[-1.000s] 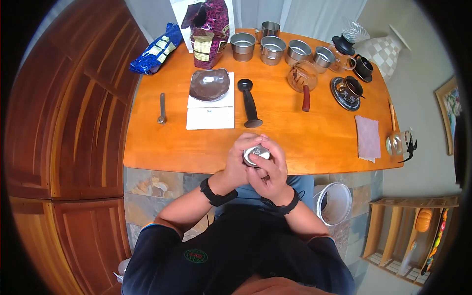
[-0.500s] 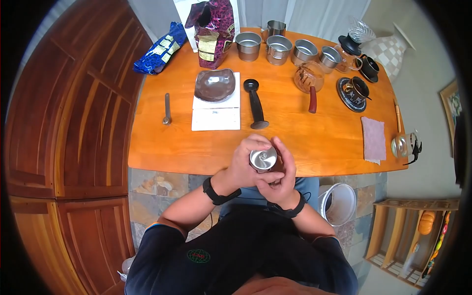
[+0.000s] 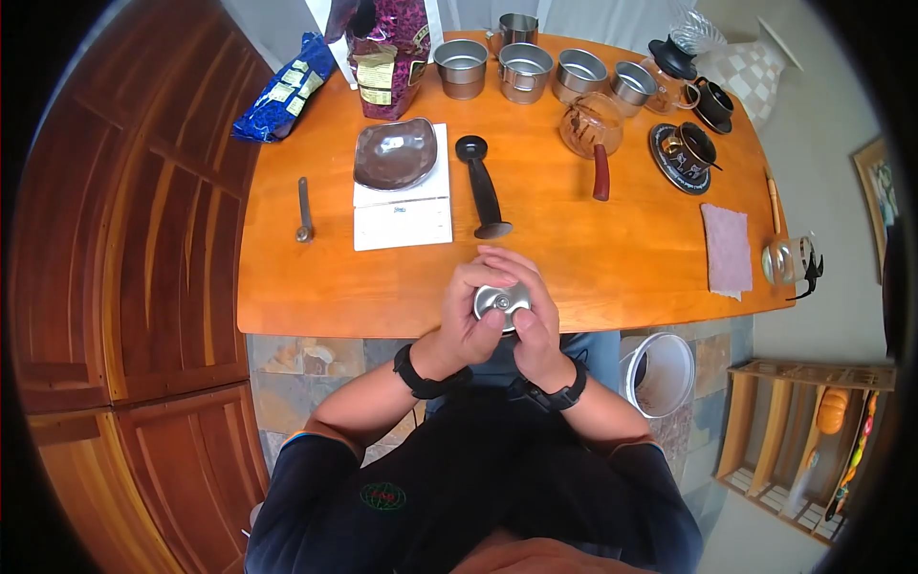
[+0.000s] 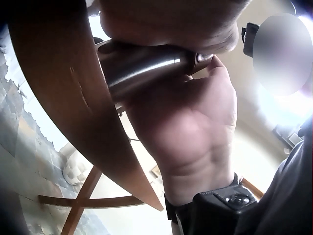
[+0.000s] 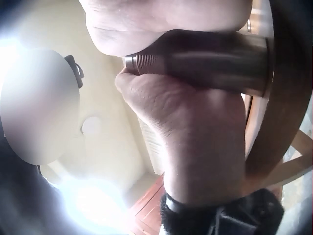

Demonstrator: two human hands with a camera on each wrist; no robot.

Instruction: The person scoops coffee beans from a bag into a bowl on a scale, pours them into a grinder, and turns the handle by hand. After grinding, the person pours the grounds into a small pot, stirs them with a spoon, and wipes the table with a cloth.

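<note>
Left hand [image 3: 465, 311] and right hand [image 3: 538, 325] are gripping a steel cylinder [image 5: 252, 63], fingers curling closely | thumbs [image 3: 491, 322] are touching its top | even pressure is probably helping

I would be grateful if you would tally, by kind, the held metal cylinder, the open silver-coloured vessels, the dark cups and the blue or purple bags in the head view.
Metal cylinder: 1
Silver-coloured vessels: 5
Dark cups: 2
Blue bag and purple bag: 2
Total: 10
</note>
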